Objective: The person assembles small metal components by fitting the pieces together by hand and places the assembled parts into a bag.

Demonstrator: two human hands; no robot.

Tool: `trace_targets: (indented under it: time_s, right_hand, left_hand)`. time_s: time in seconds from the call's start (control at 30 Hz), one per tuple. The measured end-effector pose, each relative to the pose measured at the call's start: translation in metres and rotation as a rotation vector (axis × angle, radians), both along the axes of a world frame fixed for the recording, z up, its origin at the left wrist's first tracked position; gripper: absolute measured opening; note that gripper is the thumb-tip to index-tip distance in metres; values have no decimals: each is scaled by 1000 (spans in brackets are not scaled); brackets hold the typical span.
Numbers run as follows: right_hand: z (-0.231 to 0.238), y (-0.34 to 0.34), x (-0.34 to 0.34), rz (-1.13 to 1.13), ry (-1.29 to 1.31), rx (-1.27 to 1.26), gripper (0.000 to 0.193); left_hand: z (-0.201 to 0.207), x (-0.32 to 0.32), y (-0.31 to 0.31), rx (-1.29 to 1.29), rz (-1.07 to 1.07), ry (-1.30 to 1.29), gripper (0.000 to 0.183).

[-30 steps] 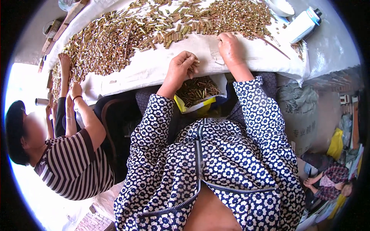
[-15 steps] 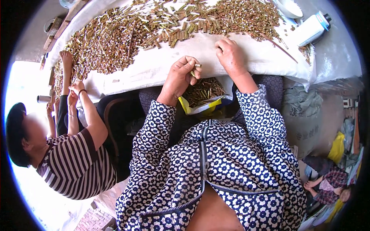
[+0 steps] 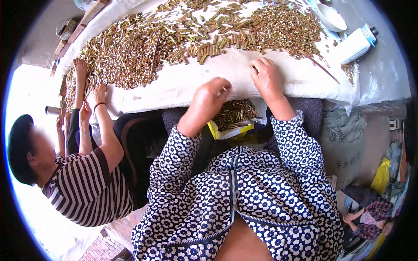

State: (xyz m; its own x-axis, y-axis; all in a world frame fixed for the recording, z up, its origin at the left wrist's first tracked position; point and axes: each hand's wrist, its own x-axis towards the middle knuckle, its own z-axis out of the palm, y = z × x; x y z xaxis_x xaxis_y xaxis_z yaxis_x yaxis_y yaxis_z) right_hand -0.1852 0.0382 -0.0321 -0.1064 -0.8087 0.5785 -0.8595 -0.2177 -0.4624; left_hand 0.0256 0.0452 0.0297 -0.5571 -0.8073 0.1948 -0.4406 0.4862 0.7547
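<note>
My left hand is raised over the front edge of the cloth-covered table, its fingers bent and smeared by motion. A small pale spot shows at its fingertips, too blurred to name. Below that hand an open bag with a yellow and white rim holds many slim brass-coloured metal pieces. My right hand is above the white cloth, fingers curled in with the tips together; what they hold, if anything, is hidden. Just beyond it lie short brass-coloured metal tubes, some lined up side by side.
Heaps of small brass and copper-coloured pieces cover the far part of the white cloth. A thin stick, a white bottle and a white bowl lie at right. Someone in a striped shirt works at left.
The view has tilted, so the table sits lower in the picture. My left hand has turned, and the small brass pieces seen in its fingers before no longer show clearly. My right hand stays curled.
</note>
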Motion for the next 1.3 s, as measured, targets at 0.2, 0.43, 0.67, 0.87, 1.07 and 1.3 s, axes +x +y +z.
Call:
trace_targets:
  time_s: [0.2,0.43,0.67,0.87,1.07,1.3]
  right_hand:
    - [-12,-2,-1,-67,42,116,11]
    - [-4,6,2,6,-5,62,10]
    - [8,18,13,271,-445,164,15]
    - [14,24,29,393,-797,341,10]
    - [21,31,37,426,-912,432,9]
    - [22,36,35,416,-964,455,11]
  left_hand:
    - [-15,7,-77,-376,290,-366,6]
    - [-38,6,-99,-425,322,-610,10]
    - [-27,0,-53,409,345,281,16]
    - [-27,2,-28,742,221,661,13]
    - [-28,3,-18,826,185,797,9]
    - [-30,-1,-13,853,135,831,9]
